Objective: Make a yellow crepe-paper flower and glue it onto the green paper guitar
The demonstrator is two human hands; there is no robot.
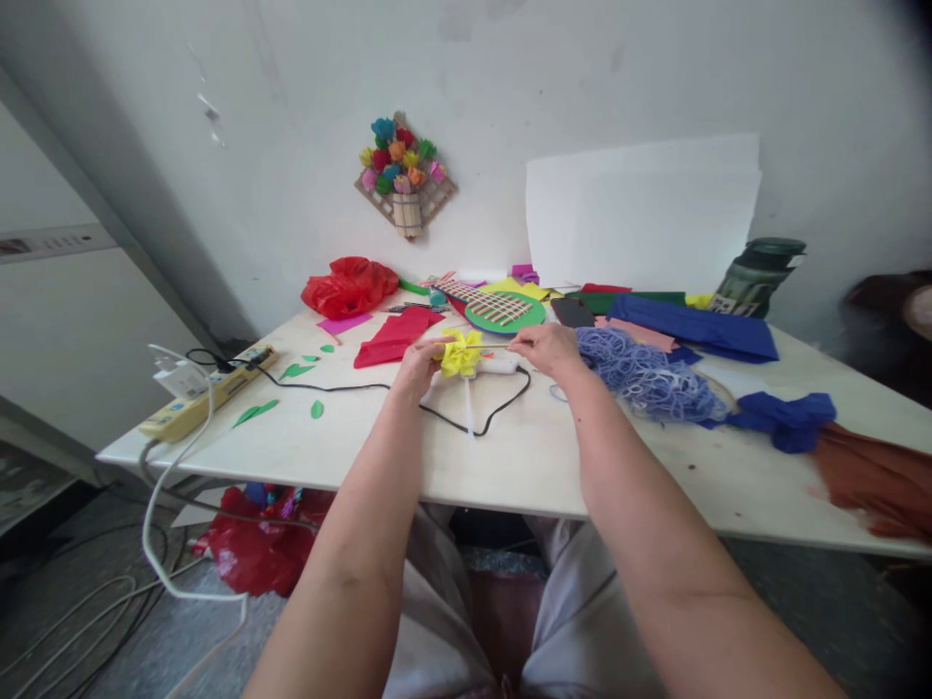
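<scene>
My left hand (417, 371) is closed on a yellow crepe-paper flower (461, 355), pinching it at its left side. From the flower a thin stick (495, 347) runs right to my right hand (548, 349), whose fingers pinch its end. Just beneath lies a white glue gun (501, 366) on the table, partly hidden by the flower, with a translucent glue stick (468, 408) pointing toward me. Its black cord (342, 389) loops across the tabletop. To the right of my right hand is a tangled heap of blue-purple yarn (648, 377).
A power strip (211, 393) sits at the table's left edge. Green paper leaves (296, 370), red paper (397, 337) and a red plastic bag (349, 286) lie leftward. Behind are a green disc with lattice sticks (506, 311), a phone (573, 312), blue paper (691, 328) and a dark bottle (757, 277).
</scene>
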